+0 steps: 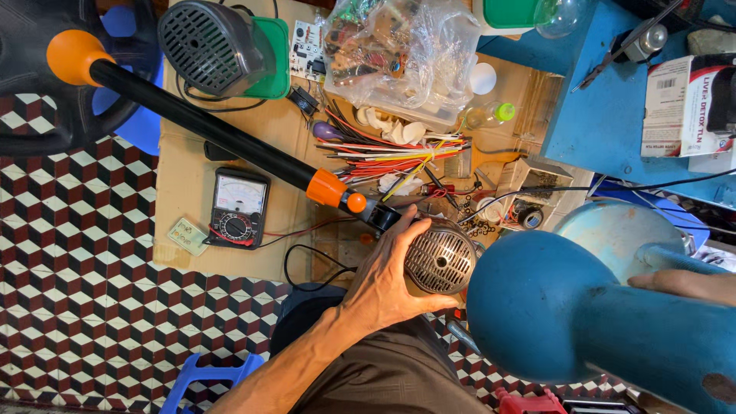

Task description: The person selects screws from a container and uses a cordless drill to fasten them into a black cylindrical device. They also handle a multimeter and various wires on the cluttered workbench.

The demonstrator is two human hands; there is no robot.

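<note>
My left hand wraps around the side of a small round motor with a perforated metal end, held over my lap. A black pole with orange fittings runs from the upper left down to this motor. A large blue rounded housing fills the lower right, close to the camera. My right hand lies on its top at the right edge, only partly in view.
A cardboard sheet on the tiled floor carries an analogue multimeter, a bundle of coloured wires, a plastic bag of circuit boards and a grey vented cover. A blue table with a white box stands right.
</note>
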